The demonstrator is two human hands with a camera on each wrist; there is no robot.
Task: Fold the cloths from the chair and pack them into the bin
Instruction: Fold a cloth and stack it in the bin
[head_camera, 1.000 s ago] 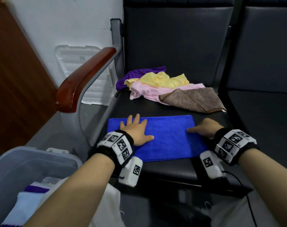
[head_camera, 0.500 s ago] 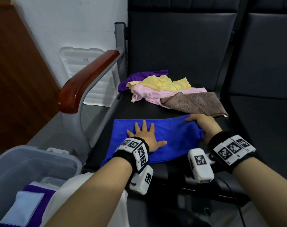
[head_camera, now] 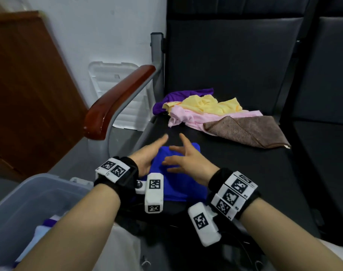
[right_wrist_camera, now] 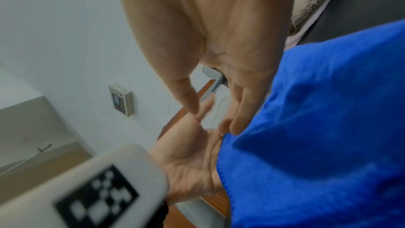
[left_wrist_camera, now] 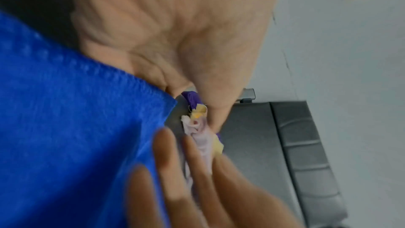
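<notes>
A blue cloth (head_camera: pixel 176 188) lies folded into a narrow stack at the front of the black chair seat (head_camera: pixel 235 173). My left hand (head_camera: pixel 147 155) stands at its left edge, palm toward the cloth, fingers straight. My right hand (head_camera: pixel 186 163) rests on top with fingers spread. The left wrist view shows the blue cloth (left_wrist_camera: pixel 76 127) beside the left palm (left_wrist_camera: pixel 175 32). In the right wrist view the blue cloth (right_wrist_camera: pixel 317 127) sits under the right hand (right_wrist_camera: pixel 219 32). At the back of the seat lie purple (head_camera: pixel 178 94), yellow (head_camera: pixel 206 104), pink (head_camera: pixel 186 118) and brown (head_camera: pixel 245 132) cloths.
A clear grey bin (head_camera: pixel 29 192) stands on the floor at the lower left, with a purple and white cloth (head_camera: pixel 47 223) inside. The wooden armrest (head_camera: pixel 117 100) rises between bin and seat. A white lid (head_camera: pixel 115 79) leans on the wall. A second black seat (head_camera: pixel 323 153) adjoins on the right.
The blue cloth was spread wide; my right hand carried its right half over to the left, so it is now a narrow stack. My left hand turned from flat on the cloth to its left edge.
</notes>
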